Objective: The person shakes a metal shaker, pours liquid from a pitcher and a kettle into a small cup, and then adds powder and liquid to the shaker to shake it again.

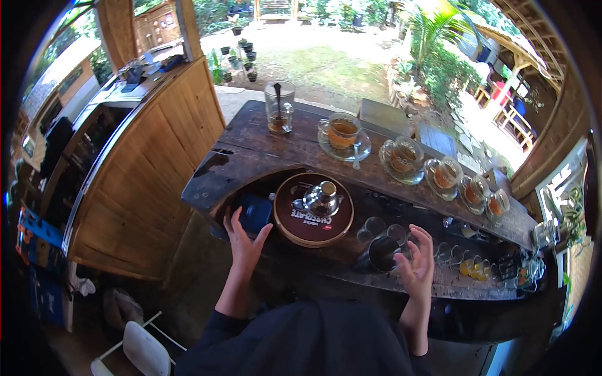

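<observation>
My left hand [246, 239] is raised with its fingers apart, holding nothing, beside a dark blue object [254, 213] at the counter's left. To its right a metal pot-like vessel [322, 199] stands on a round brown tin [313, 227] with "CHOCOLATE" lettering. My right hand [416, 262] is also raised, fingers spread and empty, just right of a dark metal cup [384, 253]. Clear glasses [375, 229] stand behind that cup. Along the upper shelf is a glass cup of amber drink [343, 133] on a saucer with a spoon [357, 156].
A tall glass with a dark spoon [279, 108] stands at the shelf's left. Several more filled cups [403, 156] line the shelf rightward. Glasses with yellow content [475, 268] are at the lower right. A wooden counter [147, 169] and a white chair [145, 349] are at left.
</observation>
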Motion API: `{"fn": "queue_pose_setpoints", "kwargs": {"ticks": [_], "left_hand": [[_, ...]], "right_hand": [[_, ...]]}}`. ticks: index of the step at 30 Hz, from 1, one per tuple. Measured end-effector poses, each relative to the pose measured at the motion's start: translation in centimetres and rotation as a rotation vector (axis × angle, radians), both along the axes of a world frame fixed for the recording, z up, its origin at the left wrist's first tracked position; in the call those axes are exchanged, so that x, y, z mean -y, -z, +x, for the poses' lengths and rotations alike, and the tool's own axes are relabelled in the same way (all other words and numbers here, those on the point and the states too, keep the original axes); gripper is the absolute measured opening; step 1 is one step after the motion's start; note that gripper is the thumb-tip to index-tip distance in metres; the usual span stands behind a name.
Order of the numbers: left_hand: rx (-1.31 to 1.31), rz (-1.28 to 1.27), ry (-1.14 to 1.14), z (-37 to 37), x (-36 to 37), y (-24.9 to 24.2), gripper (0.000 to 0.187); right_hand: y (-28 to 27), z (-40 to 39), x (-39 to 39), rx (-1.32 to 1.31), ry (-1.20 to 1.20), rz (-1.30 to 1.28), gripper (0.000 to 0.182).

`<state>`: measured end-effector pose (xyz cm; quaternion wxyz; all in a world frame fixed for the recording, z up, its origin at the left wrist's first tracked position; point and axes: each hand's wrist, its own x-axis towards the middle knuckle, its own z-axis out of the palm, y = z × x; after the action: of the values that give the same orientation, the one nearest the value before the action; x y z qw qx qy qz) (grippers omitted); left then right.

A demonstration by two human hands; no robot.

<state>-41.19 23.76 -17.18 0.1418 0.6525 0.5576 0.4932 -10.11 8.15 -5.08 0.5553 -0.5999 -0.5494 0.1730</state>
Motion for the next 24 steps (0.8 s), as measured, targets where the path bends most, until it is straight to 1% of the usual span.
{"fn": "queue_pose_setpoints", "kwargs": {"ticks": [1, 2, 4, 5, 6, 8, 9, 10, 12, 14, 15, 16, 17, 18, 20, 21, 23, 24], "left_hand": [[-0.024, -0.04, 0.014, -0.1, 0.1, 0.1, 0.088], [-0.027, -0.043, 0.029, -0.1, 0.2, 0.3, 0.088], [-0.002, 0.018, 0.022, -0.1, 0.5, 0.6, 0.095], [-0.011, 0.061, 0.013, -0.2, 0.6, 1.3, 0.097], [-0.008, 0.068, 0.028, -0.2, 1.0, 1.7, 0.097], [0.117, 0.12, -0.023, -0.2, 2.0, 2.8, 0.084], [0.082, 0.176, 0.002, -0.6, 2.7, 3.8, 0.078], [0.05, 0.233, 0.028, -0.8, 3.5, 4.9, 0.072], [0.15, 0.185, 0.152, 0.0, 5.7, 4.8, 0.059], [0.279, 0.108, 0.335, 1.4, 7.4, 3.9, 0.049], [0.285, 0.106, 0.358, 2.2, 7.8, 4.2, 0.049], [0.391, 0.021, 0.528, 2.9, 8.2, 4.4, 0.044], [0.491, -0.069, 0.698, 3.6, 8.5, 4.5, 0.039], [0.415, -0.055, 0.712, 4.6, 8.6, 3.3, 0.03], [0.481, -0.121, 0.842, 6.0, 8.9, 3.3, 0.024], [0.478, -0.13, 0.872, 6.6, 9.0, 3.5, 0.024], [0.569, -0.25, 0.935, 7.7, 9.6, 4.0, 0.022], [0.566, -0.258, 0.966, 8.3, 9.9, 3.8, 0.022]], "right_hand": [[1.3, 0.4, 0.2, -0.074, 0.001, -0.061, 0.073], [1.8, 0.2, 0.4, -0.077, 0.016, -0.063, 0.073], [2.6, -0.6, 0.5, -0.01, 0.053, -0.115, 0.091], [4.5, -0.3, 0.5, -0.106, 0.031, -0.138, 0.105], [5.1, -0.4, 0.7, -0.104, 0.046, -0.131, 0.105], [5.8, -1.0, 0.5, 0.057, 0.097, -0.077, 0.106], [6.1, -1.1, 0.5, 0.104, 0.126, -0.093, 0.11], [6.6, -1.1, 0.6, 0.113, 0.154, -0.084, 0.11], [7.5, -1.1, 0.7, 0.134, 0.166, -0.06, 0.115], [8.4, -1.0, 0.7, 0.181, 0.181, -0.044, 0.116], [8.9, -1.1, 0.8, 0.129, 0.158, -0.057, 0.116], [9.1, -1.1, 0.9, 0.074, 0.135, -0.069, 0.116], [8.9, -1.1, 1.0, 0.136, 0.138, -0.07, 0.114], [8.7, -1.0, 1.0, 0.132, 0.164, -0.073, 0.114], [8.3, -0.8, 1.5, 0.144, 0.086, -0.037, 0.113], [8.0, -0.7, 2.0, 0.141, 0.117, -0.039, 0.113], [7.4, -0.3, 3.4, 0.154, 0.087, -0.024, 0.111], [7.2, 0.2, 4.2, 0.153, 0.119, -0.025, 0.111]]}}
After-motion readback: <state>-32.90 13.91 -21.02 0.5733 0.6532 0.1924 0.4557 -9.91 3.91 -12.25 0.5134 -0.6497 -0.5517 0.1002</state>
